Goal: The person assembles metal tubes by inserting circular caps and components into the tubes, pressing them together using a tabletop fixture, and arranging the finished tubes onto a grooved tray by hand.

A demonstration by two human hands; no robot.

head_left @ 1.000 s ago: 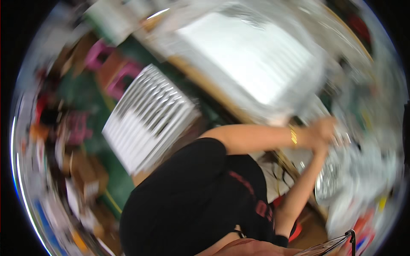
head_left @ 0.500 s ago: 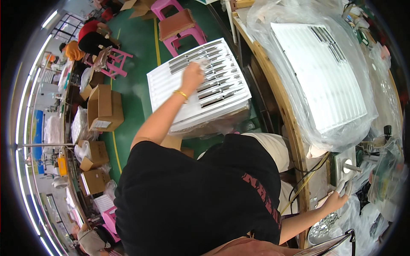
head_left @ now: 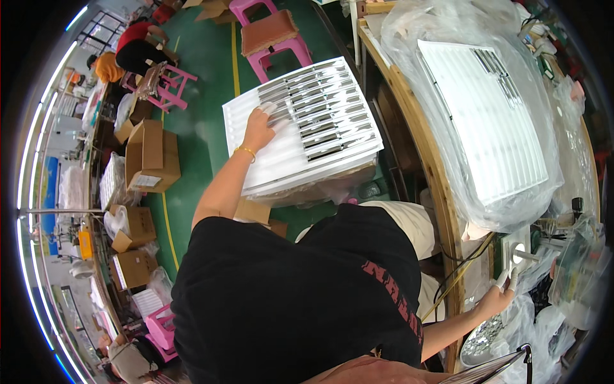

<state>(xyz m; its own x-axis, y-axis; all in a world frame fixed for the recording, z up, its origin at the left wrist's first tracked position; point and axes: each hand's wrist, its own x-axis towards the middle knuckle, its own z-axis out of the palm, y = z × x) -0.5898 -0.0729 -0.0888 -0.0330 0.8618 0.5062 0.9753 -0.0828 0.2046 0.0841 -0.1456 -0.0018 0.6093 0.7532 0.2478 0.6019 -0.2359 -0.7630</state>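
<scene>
My left hand [head_left: 259, 131], with pale covers on its fingertips and a yellow bracelet at the wrist, reaches over a white ridged tray [head_left: 243, 121]. Its fingers are bent together at the left ends of shiny metal strips [head_left: 329, 118] lying in rows in the grooves; whatever they pinch is hidden. Over the bench at the lower right, my right hand [head_left: 496, 299] stretches two white-covered fingers upward, apart, with nothing visible between them. Just above those fingertips is a small device with a white round face and a metal spindle [head_left: 526, 255].
On the wooden-edged bench [head_left: 419, 144] a second white tray [head_left: 483, 121] with a few strips rests on clear plastic. A dish of small shiny pieces [head_left: 480, 345] stands below my right hand. Beyond the near tray is a pink stool [head_left: 272, 38]; cardboard boxes [head_left: 153, 157] line the left.
My left hand has moved left across the tray, uncovering more of the metal strips. My right hand has shifted slightly left, staying by the spindle. The whole view has shifted a little.
</scene>
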